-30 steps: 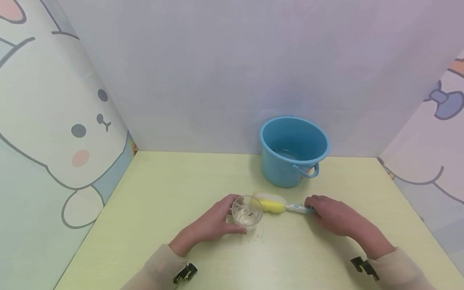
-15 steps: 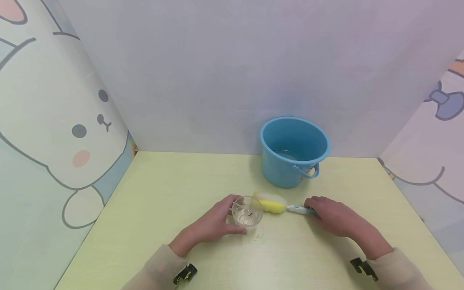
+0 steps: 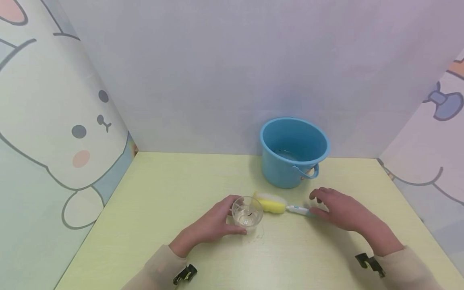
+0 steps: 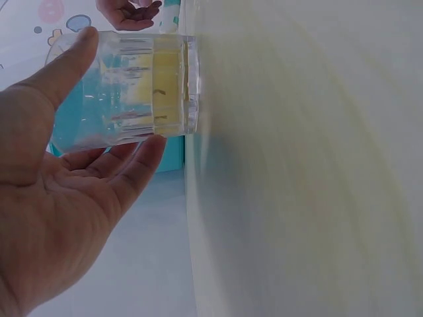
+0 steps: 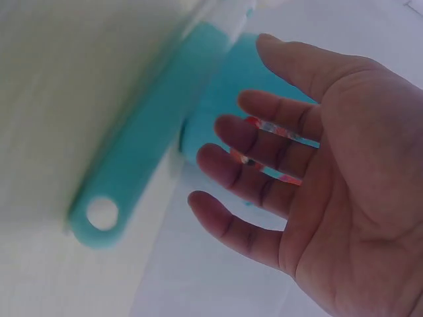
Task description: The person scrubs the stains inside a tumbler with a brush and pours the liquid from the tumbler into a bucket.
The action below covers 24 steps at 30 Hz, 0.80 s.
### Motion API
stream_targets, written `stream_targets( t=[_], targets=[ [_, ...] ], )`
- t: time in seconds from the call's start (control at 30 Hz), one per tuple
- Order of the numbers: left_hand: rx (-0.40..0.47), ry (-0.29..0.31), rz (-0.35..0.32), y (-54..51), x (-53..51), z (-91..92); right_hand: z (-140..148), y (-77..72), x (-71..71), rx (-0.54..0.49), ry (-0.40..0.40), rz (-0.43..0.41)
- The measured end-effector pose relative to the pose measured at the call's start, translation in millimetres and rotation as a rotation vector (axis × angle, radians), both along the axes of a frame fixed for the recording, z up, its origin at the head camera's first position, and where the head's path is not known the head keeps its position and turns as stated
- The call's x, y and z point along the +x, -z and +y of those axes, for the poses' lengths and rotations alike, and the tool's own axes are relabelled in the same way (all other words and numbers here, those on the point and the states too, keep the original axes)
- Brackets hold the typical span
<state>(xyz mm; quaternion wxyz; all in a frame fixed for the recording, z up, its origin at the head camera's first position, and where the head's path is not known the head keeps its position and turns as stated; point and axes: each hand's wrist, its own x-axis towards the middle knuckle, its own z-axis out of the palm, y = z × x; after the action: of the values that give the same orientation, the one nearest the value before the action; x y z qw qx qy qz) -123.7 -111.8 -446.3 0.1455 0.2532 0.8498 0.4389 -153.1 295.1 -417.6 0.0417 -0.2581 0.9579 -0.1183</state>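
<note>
A clear glass stands upright on the table, my left hand curled round its left side, thumb in front and fingers behind. The left wrist view shows the glass between thumb and fingers. Just right of it lies a brush with a yellow and white sponge head, its white and teal handle pointing right. My right hand hovers by the handle's end with fingers loosely bent. In the right wrist view the teal handle lies apart from the right hand, which holds nothing.
A blue bucket with its handle hanging at the front right stands behind the brush, near the back wall. Small wet marks show on the pale yellow table in front of the glass. Cartoon-printed panels stand at both sides.
My right hand has let go of the brush handle and lifted slightly up and to the right, its fingers spreading. The left hand, glass, brush and bucket have stayed in place.
</note>
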Motion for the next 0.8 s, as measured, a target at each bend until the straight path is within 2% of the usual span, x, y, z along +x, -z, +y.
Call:
stream_targets(
  t=[0.27, 0.53, 0.63, 0.8],
  targets=[
    [-0.013, -0.004, -0.001, 0.2, 0.0, -0.5, 21, -31.1, -11.8, -0.124, 0.088, 0.042],
    [-0.009, -0.006, -0.006, -0.5, 0.7, -0.7, 30, -55.4, -26.9, -0.266, 0.187, 0.144],
    [-0.011, -0.006, -0.004, -0.5, 0.9, -0.9, 31, -62.4, -34.3, -0.33, 0.245, 0.123],
    [-0.013, -0.004, -0.002, 0.4, 0.6, -1.2, 29, -72.9, -49.1, -0.497, 0.367, -0.01]
  ],
)
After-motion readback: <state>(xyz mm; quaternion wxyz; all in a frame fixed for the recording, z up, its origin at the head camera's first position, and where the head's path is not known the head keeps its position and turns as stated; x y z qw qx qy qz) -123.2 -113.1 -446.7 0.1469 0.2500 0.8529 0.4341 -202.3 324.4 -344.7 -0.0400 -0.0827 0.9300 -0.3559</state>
